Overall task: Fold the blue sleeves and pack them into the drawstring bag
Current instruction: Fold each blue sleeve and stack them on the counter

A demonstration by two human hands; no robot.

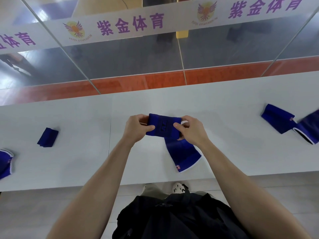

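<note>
A blue sleeve (163, 125) is held just above the white ledge (86, 152) at the middle. My left hand (136, 126) pinches its left end and my right hand (191, 129) pinches its right end, thumbs on top. A second blue sleeve with white trim (183, 155) lies flat below it, partly under the held one. At the left, a folded blue sleeve (48, 137) lies on the ledge. More blue sleeves lie at the far left edge (6, 163) and at the right (278, 118), (309, 128). No drawstring bag can be made out for certain.
A mirror wall (155, 57) with a white banner of purple lettering (131, 24) rises behind the ledge. Black fabric (172, 218) hangs at my waist below the ledge's front edge, and a white shoe (178, 188) shows on the grey floor.
</note>
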